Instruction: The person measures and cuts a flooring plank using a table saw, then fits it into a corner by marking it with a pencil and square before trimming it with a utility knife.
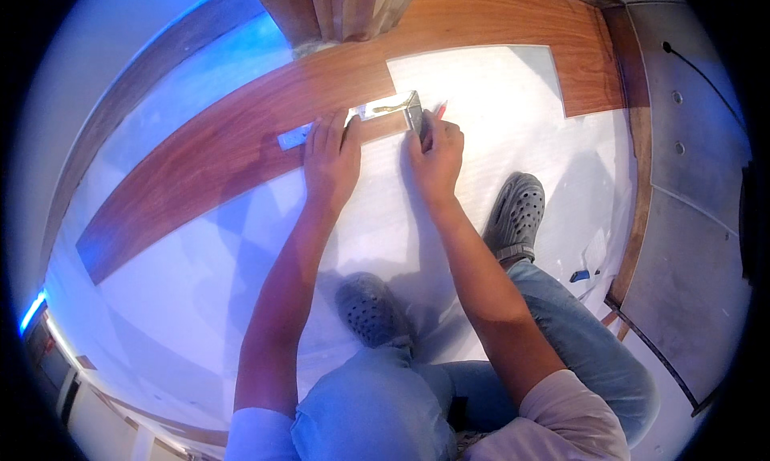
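Observation:
A metal try square (377,108) lies across the end of a reddish-brown wood-look floor plank (200,172). My left hand (330,160) presses its blade down onto the plank, fingers over the metal and thumb toward the right. At the blade's right end, my right hand (437,160) grips the dark stock of the square, held against the plank's end. A red pencil or marker (441,108) sticks up past the right fingers; how they hold it is partly hidden.
More brown planks (497,16) lie along the far side, with a stepped edge around pale floor. A wooden post base (337,8) stands at the back. Grey panels (682,124) line the right. My clogs (517,212) rest on pale sheeting near a small blue object (579,276).

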Demonstrator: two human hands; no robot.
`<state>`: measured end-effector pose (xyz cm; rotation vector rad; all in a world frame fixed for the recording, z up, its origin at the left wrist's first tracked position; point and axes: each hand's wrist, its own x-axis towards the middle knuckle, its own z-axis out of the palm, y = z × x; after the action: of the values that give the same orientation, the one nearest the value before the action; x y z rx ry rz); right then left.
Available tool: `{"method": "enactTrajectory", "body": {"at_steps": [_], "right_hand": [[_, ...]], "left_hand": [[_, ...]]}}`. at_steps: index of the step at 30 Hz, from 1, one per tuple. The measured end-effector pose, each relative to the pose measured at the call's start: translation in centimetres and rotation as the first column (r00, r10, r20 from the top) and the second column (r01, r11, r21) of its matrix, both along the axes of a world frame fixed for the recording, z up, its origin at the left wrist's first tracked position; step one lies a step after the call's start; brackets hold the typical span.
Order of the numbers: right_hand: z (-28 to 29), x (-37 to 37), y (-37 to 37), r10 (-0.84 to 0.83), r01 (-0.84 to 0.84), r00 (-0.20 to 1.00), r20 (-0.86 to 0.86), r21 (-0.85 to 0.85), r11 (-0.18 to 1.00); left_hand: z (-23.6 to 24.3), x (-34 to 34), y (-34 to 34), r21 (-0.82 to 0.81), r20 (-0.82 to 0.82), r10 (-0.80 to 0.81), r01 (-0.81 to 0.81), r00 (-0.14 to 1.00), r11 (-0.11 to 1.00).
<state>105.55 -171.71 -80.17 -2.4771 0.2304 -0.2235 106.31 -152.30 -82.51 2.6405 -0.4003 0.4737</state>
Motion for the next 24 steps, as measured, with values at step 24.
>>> {"method": "enactTrajectory", "body": {"at_steps": [24], "right_hand": [[-1.9,-0.6,0.5,0.037,-0.034,0.995,0.094,-0.037,0.999]], "left_hand": [[0.9,0.0,0.1,-0.051,-0.144,-0.164,0.158,0.976,0.986]]}}
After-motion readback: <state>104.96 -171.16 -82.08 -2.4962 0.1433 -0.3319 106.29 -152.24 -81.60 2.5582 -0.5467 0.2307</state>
